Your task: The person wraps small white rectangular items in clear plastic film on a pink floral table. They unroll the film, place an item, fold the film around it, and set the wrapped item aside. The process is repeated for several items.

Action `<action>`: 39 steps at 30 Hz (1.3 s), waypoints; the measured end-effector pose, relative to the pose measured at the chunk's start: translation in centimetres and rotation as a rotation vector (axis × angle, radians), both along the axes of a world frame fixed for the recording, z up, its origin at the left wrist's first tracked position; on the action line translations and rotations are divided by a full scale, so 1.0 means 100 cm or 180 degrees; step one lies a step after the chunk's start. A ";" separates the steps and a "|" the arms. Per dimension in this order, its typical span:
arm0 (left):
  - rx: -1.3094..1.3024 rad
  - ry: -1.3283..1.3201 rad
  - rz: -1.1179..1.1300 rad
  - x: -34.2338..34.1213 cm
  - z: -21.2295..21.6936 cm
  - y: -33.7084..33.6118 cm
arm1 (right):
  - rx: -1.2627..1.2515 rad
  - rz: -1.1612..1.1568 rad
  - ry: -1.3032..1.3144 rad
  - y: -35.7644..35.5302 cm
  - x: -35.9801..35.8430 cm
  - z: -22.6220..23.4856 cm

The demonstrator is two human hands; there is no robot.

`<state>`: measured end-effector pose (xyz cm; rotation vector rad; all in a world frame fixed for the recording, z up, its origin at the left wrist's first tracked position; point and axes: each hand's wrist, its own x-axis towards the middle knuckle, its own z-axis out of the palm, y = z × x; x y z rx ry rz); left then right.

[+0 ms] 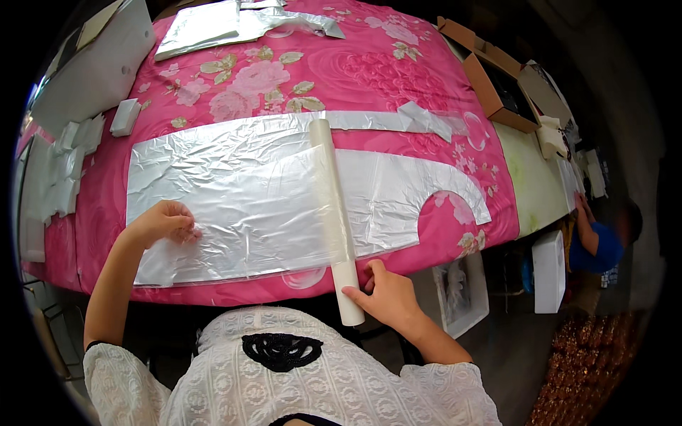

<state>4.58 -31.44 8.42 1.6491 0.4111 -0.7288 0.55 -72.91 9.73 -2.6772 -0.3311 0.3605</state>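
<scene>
A silvery sheet (pixel 220 184) with a curved cut-out at its right end lies wrinkled on a pink flowered cloth. Across it, pointing toward me, rests a long pale roll of clear plastic film (pixel 332 199), its near end jutting past the table edge. From the roll, thin see-through film seems to stretch leftward over the silvery sheet. At the sheet's left part, my left hand (pixel 169 223) is closed in a pinch on the film's edge, which is hard to see. My right hand (pixel 385 295) grips the near end of the roll, fingers curled and thumb against it.
Folded silvery sheets (pixel 206 30) lie at the far side. White foam blocks (pixel 67 167) and a large white panel (pixel 99 67) stand left. An open cardboard box (pixel 501 92) sits right. A person in blue (pixel 600 245) is beyond, near a white foam box (pixel 548 273).
</scene>
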 end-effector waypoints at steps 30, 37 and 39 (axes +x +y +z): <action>0.2875 -0.3523 -0.1587 0.028 -0.063 -0.198 | 0.0476 0.0333 0.0979 0.004 0.051 -0.001; 0.2916 -0.3493 -0.1590 0.029 -0.064 -0.201 | 0.1092 -0.0001 0.1284 0.053 0.178 -0.028; 0.2880 -0.3505 -0.1618 0.029 -0.064 -0.201 | 0.1208 -0.0099 0.1299 0.066 0.199 -0.029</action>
